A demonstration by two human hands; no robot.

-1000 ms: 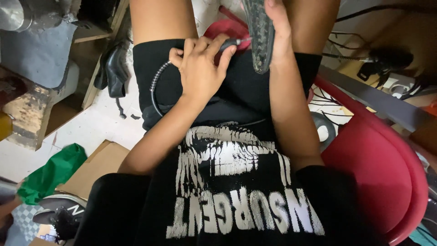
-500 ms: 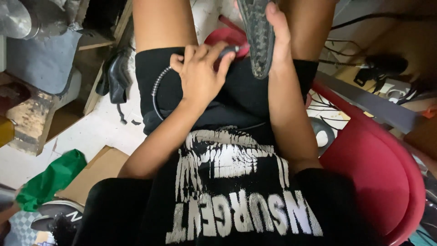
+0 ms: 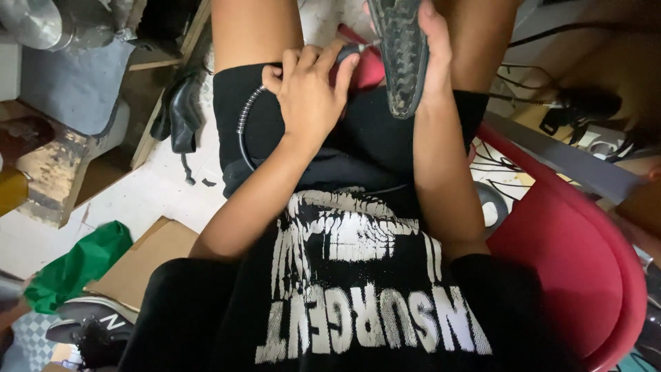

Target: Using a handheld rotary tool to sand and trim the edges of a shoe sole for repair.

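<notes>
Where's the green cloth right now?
In the head view, the green cloth lies on the floor at the lower left, beside a flat piece of cardboard and just above a dark sneaker.

The shoe sole [image 3: 401, 52] is dark, nearly black, long and narrow, with a rough patterned tread facing the camera. It stands almost upright at about 1 o'clock in the view, its rounded end pointing down toward the lap and dusted pale along the edge, its upper end cut off by the top of the picture. The right hand [image 3: 435, 48] grips it along its 3 o'clock side.

The rotary tool [image 3: 351, 51] is a slim dark handpiece lying nearly level, its thin metal tip touching the sole's 9 o'clock edge. The left hand [image 3: 311, 96] is wrapped around it. A ribbed, springy cable [image 3: 245, 127] curves from under that hand toward 7 o'clock across the black shorts.
</notes>
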